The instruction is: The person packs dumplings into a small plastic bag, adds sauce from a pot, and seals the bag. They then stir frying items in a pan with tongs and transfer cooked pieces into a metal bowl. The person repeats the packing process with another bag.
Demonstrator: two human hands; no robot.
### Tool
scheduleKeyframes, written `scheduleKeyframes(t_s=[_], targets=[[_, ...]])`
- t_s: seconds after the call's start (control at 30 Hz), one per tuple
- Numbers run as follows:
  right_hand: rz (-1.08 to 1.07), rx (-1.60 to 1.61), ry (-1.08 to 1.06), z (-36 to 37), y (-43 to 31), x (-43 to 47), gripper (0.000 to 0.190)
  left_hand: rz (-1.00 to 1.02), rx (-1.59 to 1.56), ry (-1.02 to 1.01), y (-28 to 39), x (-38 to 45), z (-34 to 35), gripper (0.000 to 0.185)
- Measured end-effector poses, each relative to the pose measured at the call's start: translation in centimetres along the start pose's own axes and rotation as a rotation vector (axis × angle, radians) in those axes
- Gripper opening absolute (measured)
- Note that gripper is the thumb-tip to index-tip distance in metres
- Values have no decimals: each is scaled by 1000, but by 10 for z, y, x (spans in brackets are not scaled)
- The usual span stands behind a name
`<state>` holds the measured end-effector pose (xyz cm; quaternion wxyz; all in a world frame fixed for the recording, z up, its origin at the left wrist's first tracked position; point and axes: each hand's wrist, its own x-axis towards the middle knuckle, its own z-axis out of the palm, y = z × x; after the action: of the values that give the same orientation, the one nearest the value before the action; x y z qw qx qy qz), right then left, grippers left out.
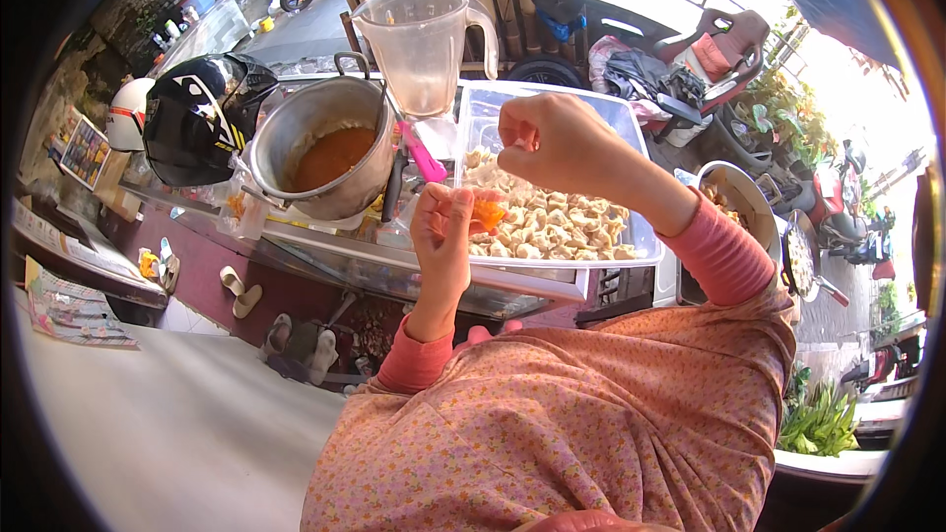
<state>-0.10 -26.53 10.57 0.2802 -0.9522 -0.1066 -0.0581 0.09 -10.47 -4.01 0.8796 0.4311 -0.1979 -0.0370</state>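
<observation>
My left hand (442, 225) holds a small clear plastic bag of orange sauce (488, 214) at its fingertips. Above and to the right, my right hand (565, 144) is raised with thumb and fingers pinched together. Whether something thin is between them cannot be made out. Below both hands lies a clear plastic box (650, 255) with many small pale dumplings (554, 225) in it. A dented metal pot (355, 196) of orange-brown sauce (332, 159) stands to the left of my left hand. Between pot and box are a pink handle (421, 155) and a black handle (395, 188).
An empty-looking plastic measuring jug (421, 44) stands behind the pot. Left of the pot are a black helmet (196, 114) and a white helmet (126, 114). The glass-sided counter's edge (517, 281) runs before me. At right sit a frying pan (802, 255) and a large bowl (746, 192).
</observation>
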Motion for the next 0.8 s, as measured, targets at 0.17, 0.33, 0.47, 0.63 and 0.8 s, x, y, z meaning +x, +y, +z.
scheduleKeyframes(t_s=[0.17,0.33,0.47,0.63,0.8], targets=[[117,78,38,-3,2,12,21,27,77,-32,6,13,-8,12],[108,242,72,4,9,19,15,91,109,-70,12,25,-14,13],[-38,342,82,15,11,20,16,83,115,-108,13,33,-17,12],[52,402,-23,10,19,22,11,13,47,-138,13,38,-22,10],[111,550,94,4,22,16,8,4,61,-149,10,41,-22,9]])
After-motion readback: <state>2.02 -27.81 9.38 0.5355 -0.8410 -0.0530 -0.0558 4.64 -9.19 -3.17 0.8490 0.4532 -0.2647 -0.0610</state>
